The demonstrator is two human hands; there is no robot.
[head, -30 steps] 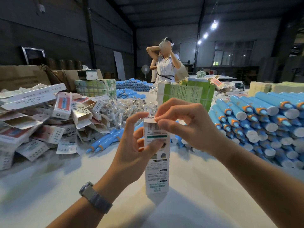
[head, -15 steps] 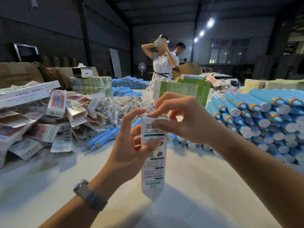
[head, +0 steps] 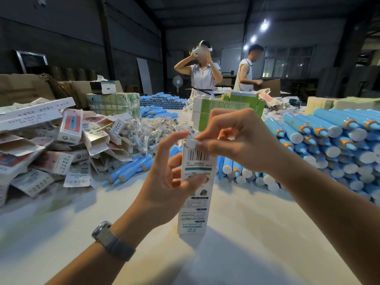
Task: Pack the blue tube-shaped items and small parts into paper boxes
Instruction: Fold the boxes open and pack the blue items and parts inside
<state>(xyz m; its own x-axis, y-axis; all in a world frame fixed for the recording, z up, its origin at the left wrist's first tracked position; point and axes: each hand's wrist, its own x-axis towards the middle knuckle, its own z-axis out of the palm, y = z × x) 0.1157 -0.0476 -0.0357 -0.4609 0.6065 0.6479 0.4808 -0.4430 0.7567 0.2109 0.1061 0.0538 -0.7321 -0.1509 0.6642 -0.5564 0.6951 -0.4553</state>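
Box [head: 195, 194]: upright on counter [head: 246, 233]. Left hand [head: 164, 182] grips its body; right hand [head: 232, 140] pinches top flap [head: 192, 143]. Risk: hard tuck likely creases flap or tips box.

Two people stand far back in the big dark room: a person in a white top [head: 202, 78] holds a white headset up with both hands, and a person in a sleeveless shirt [head: 245, 74] bends over a brown cardboard box [head: 269, 87]. A small white fan [head: 177, 81] stands behind them. Bright lights [head: 264, 26] shine from the roof, and a tissue box [head: 103, 87] sits up high on the left.
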